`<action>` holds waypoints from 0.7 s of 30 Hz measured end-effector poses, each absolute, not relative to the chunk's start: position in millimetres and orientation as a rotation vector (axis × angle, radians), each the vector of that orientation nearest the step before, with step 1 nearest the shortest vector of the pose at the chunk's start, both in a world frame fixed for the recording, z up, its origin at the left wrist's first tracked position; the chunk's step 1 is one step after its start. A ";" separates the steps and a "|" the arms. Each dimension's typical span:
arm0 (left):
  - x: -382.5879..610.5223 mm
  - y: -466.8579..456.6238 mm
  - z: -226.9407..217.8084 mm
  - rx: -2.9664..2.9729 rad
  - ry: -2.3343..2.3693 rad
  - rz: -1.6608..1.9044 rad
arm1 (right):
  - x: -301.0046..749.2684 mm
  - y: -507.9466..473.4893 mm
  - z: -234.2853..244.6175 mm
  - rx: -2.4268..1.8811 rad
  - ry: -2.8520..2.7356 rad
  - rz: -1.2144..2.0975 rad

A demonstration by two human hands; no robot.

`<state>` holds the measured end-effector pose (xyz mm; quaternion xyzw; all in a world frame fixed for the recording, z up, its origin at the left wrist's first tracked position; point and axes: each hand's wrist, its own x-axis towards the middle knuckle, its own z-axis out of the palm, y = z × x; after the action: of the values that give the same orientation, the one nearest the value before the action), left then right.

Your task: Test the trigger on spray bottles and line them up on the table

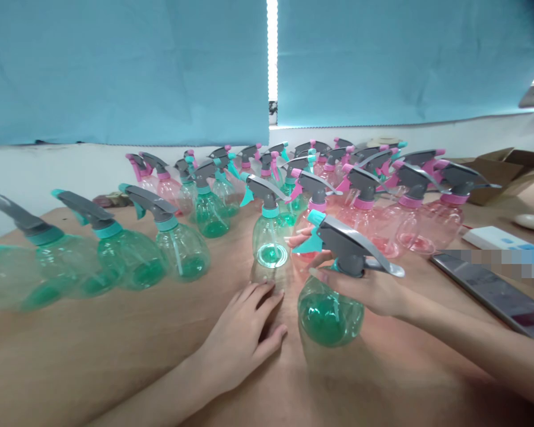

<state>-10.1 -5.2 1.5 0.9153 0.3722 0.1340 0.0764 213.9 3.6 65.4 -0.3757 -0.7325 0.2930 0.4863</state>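
Observation:
My right hand [374, 287] is wrapped round the neck of a green spray bottle [329, 314] with a grey trigger head and a teal nozzle; the bottle stands on the wooden table [115, 350] just in front of me. My left hand [244, 338] lies flat on the table with its fingers stretched out, just left of that bottle and holding nothing. Right behind its fingertips stands another green spray bottle [270, 237].
Several green spray bottles [129, 255] line the left side of the table, and several pink ones [404, 219] crowd the back right. A dark flat device [493, 293] and a white box [493, 238] lie at the right, a cardboard box [498, 169] beyond. Blue curtains hang behind.

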 end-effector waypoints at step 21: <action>-11.0 -4.8 0.4 2.780 1.098 0.406 | 218.3 7.1 65.6 -0.963 -1.856 0.817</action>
<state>-11.0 -4.8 0.4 0.9197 0.3635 0.1343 0.0626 218.3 7.1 65.6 -0.3867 -0.7449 0.3281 0.4334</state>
